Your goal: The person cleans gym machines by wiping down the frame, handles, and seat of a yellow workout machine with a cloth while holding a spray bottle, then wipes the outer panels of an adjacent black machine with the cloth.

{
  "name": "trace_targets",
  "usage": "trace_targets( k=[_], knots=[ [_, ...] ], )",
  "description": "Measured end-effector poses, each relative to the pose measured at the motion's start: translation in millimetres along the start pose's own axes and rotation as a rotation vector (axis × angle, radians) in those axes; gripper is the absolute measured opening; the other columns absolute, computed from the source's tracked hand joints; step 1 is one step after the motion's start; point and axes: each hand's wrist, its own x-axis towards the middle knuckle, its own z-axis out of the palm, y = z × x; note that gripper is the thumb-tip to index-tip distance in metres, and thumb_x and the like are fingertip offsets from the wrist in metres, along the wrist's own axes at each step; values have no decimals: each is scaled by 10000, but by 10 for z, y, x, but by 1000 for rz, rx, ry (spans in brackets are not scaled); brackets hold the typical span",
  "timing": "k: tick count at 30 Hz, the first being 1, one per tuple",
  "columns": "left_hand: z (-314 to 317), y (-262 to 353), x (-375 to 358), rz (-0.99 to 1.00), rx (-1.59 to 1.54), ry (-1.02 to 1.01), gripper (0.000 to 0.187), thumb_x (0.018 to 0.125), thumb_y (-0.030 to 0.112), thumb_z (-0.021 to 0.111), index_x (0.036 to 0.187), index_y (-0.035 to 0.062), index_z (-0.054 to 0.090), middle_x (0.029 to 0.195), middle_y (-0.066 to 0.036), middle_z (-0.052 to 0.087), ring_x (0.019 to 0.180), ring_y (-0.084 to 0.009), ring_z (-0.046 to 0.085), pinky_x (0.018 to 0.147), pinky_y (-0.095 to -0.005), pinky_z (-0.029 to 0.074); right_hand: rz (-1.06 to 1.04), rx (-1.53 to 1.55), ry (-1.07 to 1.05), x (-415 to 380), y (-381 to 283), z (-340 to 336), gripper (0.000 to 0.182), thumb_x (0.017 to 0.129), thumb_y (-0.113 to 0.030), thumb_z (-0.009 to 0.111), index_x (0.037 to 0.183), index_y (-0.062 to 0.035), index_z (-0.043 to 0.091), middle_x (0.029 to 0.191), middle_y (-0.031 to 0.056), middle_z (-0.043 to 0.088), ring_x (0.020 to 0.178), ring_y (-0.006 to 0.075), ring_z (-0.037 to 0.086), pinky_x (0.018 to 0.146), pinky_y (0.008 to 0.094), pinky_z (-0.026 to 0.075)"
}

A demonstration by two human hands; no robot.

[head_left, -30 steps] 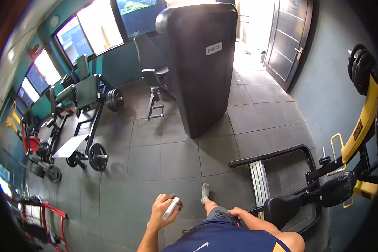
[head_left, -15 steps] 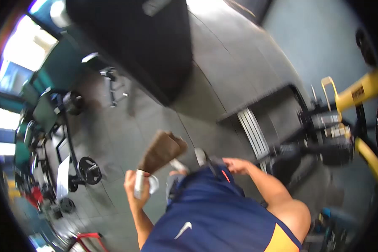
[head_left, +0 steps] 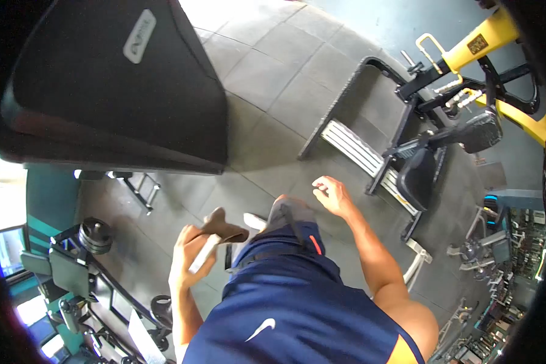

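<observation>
My left hand (head_left: 189, 252) is closed around a brown cloth (head_left: 225, 230) and a slim white cylindrical object (head_left: 205, 253), whose kind I cannot make out. The cloth sticks out beyond my fingers, above the floor and beside my left leg. My right hand (head_left: 335, 195) hangs out in front of my right leg, fingers loosely bent and a little apart, with nothing in it. It is nearest to a black-framed machine with a ribbed metal footplate (head_left: 353, 147), but does not touch it.
A large black machine housing (head_left: 121, 103) stands at the upper left. Yellow machine arms (head_left: 482, 39) and a black padded seat (head_left: 417, 179) are at the right. Weight plates (head_left: 95, 235) hang on a rack at the left. Dark tiles (head_left: 267, 139) cover the floor.
The view has turned and moved forward. My right hand has swung out from my hip to the front. The brown cloth, earlier flung outward, now hangs bunched closer to my left hand.
</observation>
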Motion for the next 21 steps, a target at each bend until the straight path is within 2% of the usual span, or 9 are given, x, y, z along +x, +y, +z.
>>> trace_targets(
  k=[2,3,4,6,9,13,16,19,21],
  knots=[
    [-238,-75,226,123,-28,-64,274,651,31,693,924,40,692,824,-114,583,758,-295,542,693,-391,462,-106,234,-99,124,-829,159,200,845,-161,683,989,-22,670,931,120,665,808,192,658,737,326,532],
    [-359,-91,298,154,-37,-67,272,655,31,696,927,41,693,825,-113,583,763,-296,546,694,-391,464,-264,179,-163,187,-1151,216,207,848,-189,686,979,-30,673,922,124,660,812,224,657,736,344,524],
    [-487,-98,379,190,-46,-68,271,659,30,699,930,42,694,827,-112,582,768,-298,550,695,-390,466,-314,120,-246,290,-1380,317,265,834,-245,719,994,-40,668,969,133,651,893,262,645,814,365,508],
    [-748,-70,526,222,-41,-54,264,670,32,699,933,44,696,837,-111,587,784,-301,561,703,-387,473,-552,59,-95,470,-1802,531,352,789,-267,766,1026,-40,637,1013,142,634,981,301,613,885,396,476],
    [-1122,104,650,188,-49,28,248,687,43,692,935,48,699,887,-117,612,822,-308,587,730,-381,495,-759,183,-47,785,-2309,748,424,753,-270,797,1052,-42,603,1027,145,620,1028,316,588,904,427,453],
    [-1447,185,684,74,-66,275,243,694,23,665,935,33,695,910,-121,627,826,-270,627,730,-349,505,-769,4,-211,1314,-2539,870,359,787,-234,773,1029,-33,599,989,126,631,950,315,615,833,421,482],
    [-1697,154,617,30,-59,417,260,692,-18,632,943,13,694,910,-120,628,805,-243,635,733,-325,501,-520,81,-618,1730,-2902,431,226,835,-161,719,977,-18,617,954,127,653,895,290,637,808,384,496],
    [-1845,194,527,-61,-14,527,261,704,4,645,958,9,700,891,-117,629,783,-241,634,726,-333,503,-1067,219,-304,2082,-3045,323,160,896,-156,659,949,-5,651,906,138,665,809,249,650,714,339,511],
    [-1894,134,482,-50,1,548,225,737,82,695,942,-11,688,889,-92,606,796,-188,583,738,-305,459,-977,188,-263,2108,-3255,185,142,917,-126,630,950,10,654,867,138,665,790,256,650,717,338,512]
  ],
)
